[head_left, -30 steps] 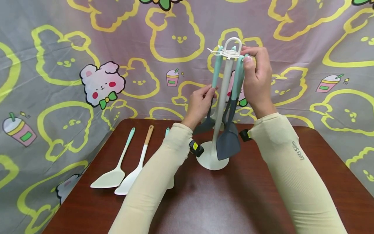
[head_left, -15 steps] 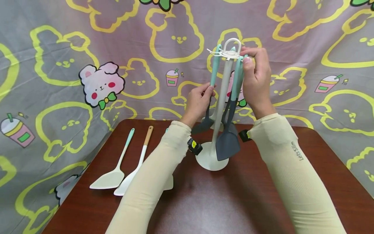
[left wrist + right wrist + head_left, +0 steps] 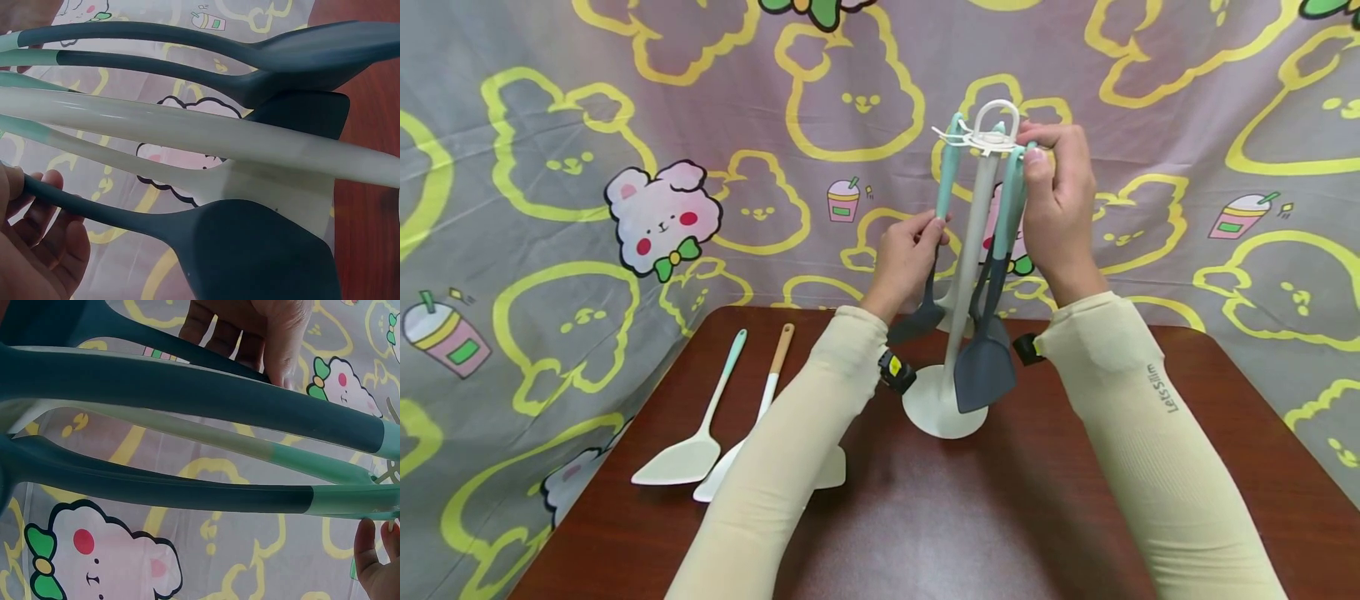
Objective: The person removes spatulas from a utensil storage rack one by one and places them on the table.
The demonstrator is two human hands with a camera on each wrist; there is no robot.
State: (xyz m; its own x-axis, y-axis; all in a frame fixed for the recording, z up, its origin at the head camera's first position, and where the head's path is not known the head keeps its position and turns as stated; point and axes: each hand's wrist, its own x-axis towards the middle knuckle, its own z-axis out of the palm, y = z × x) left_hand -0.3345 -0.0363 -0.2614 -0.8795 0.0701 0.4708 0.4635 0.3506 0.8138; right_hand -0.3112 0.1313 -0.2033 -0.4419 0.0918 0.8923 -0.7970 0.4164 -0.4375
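A white utensil rack (image 3: 974,242) stands on its round base, with several mint-handled kitchen tools hanging around its pole. My left hand (image 3: 904,260) pinches a dark grey spatula (image 3: 256,244) below its mint handle, left of the pole. The top of that handle overlaps a hook at the rack's upper left. High on the other side, my right hand (image 3: 1063,196) pinches the mint handle end of another dark grey spatula (image 3: 985,371), index finger right at the rack's ring. Behind the pole, a cream spatula (image 3: 281,194) hangs, partly hidden.
On the brown table (image 3: 1075,500), a cream spatula (image 3: 685,458) with a mint handle lies at the left. Beside it is a white spatula with a wooden handle (image 3: 782,350). My left sleeve (image 3: 797,450) covers much of a third cream one (image 3: 831,469). A patterned curtain (image 3: 760,100) hangs behind.
My left hand has shifted slightly left and up, and the top of its spatula handle has moved left along the rack's hook. My right hand and the rack stay nearly still.
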